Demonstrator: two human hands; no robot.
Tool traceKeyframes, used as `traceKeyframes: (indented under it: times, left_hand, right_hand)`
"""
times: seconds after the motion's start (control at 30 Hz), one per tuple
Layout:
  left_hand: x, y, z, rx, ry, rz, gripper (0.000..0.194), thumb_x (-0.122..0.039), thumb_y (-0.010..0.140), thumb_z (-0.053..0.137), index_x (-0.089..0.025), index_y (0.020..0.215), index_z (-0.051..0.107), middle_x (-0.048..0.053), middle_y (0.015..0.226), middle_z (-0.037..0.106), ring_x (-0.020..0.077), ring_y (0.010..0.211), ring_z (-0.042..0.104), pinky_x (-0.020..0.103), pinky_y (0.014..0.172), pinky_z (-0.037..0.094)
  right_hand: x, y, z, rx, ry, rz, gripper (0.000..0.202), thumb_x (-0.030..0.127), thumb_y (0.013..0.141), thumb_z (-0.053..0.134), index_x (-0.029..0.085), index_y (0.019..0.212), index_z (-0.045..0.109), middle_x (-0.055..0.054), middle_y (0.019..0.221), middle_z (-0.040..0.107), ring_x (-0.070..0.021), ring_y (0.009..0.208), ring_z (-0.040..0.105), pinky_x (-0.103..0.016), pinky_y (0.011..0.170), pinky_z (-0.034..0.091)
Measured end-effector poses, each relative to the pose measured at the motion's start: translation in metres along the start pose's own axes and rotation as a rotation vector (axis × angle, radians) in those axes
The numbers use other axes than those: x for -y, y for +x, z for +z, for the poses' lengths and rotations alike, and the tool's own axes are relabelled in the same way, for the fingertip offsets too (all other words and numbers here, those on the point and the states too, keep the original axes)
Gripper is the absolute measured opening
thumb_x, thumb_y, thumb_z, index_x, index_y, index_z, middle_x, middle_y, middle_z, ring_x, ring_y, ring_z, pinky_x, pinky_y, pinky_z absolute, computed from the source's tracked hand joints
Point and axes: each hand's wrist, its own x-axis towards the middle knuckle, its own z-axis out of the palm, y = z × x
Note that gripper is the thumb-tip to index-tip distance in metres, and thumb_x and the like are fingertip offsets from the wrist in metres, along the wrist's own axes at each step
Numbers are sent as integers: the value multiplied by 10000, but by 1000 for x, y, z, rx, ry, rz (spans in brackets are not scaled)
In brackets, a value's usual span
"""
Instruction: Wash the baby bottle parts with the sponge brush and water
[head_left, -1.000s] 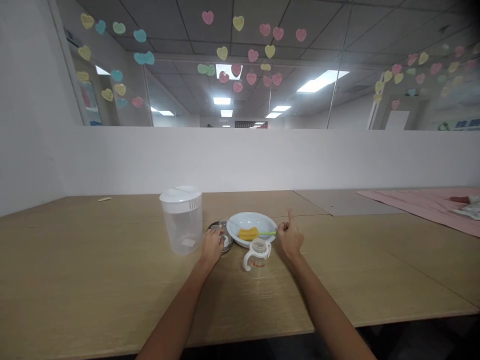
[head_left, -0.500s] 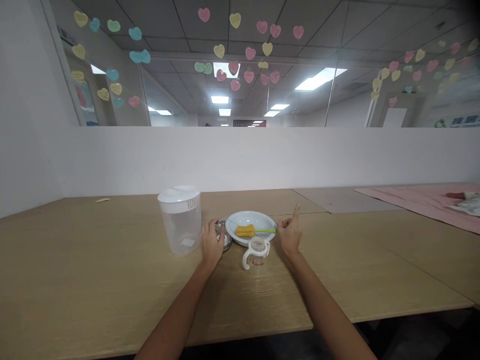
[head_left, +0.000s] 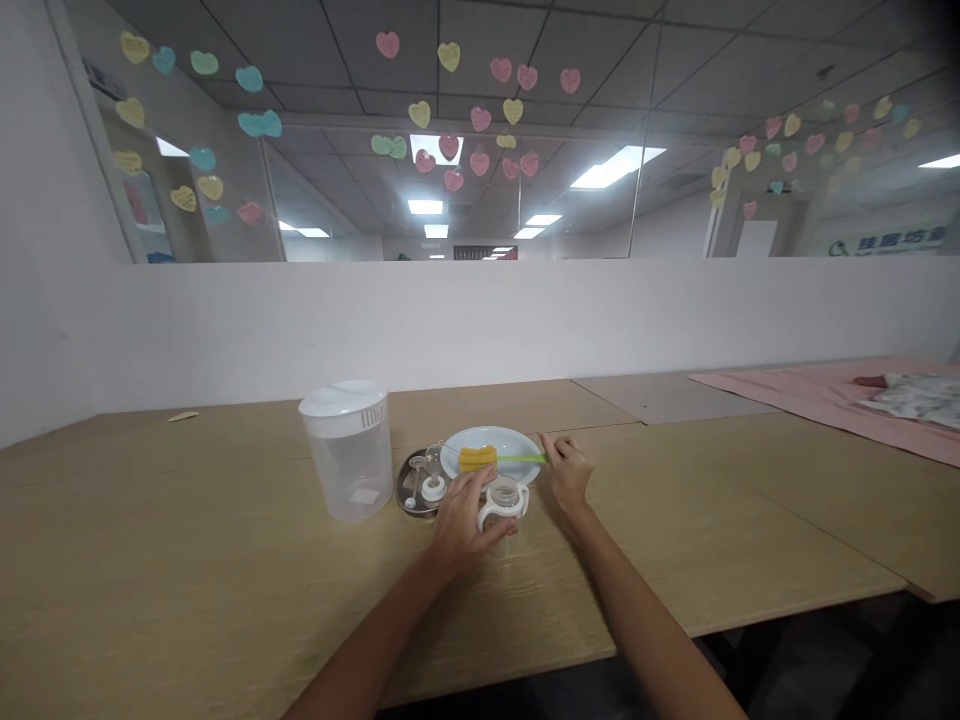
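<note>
Currently the left hand grips the handled baby bottle, steadying it upright on the wooden table; the right hand pinches the green handle of the sponge brush, lying across the white plate.

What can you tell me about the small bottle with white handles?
The bottle is small and clear, seemingly plastic, with a white collar and looped white handles and no cap. It stands upright on the wooden table, just in front of the white dish. The left hand grips its left side; the right hand is close beside it.
</note>
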Motion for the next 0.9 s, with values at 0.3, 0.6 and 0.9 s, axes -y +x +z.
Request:
traceKeyframes:
  times: [0.3,0.6,0.9]
  left_hand:
    - [-3,-1,3,-2,-132,-111,540,-397,703,690,-216,1190,542,83,1183,602,259,1108,531,398,969,414]
    - [-12,11,-13,-433,-493,-383,507,-430,735,636,-147,1147,558,84,1078,656,221,915,639,293,751,526]
    - [14,54,-35,-449,17,-220,513,-341,685,728,-255,1167,575,60,1132,612,236,1025,566,365,896,456]
  right_hand:
    - [-2,2,-1,-37,-222,311,700,605,894,160,163,515,550,-43,495,512,-109,457,350,-266,508,212]
    - [3,2,-6,-50,-85,489,636,582,878,215,196,430,448,-32,425,466,-128,438,392,-269,484,215]
    - [1,3,0,-78,-26,496,561,552,830,333,179,427,452,6,408,389,-109,440,344,-253,470,216]
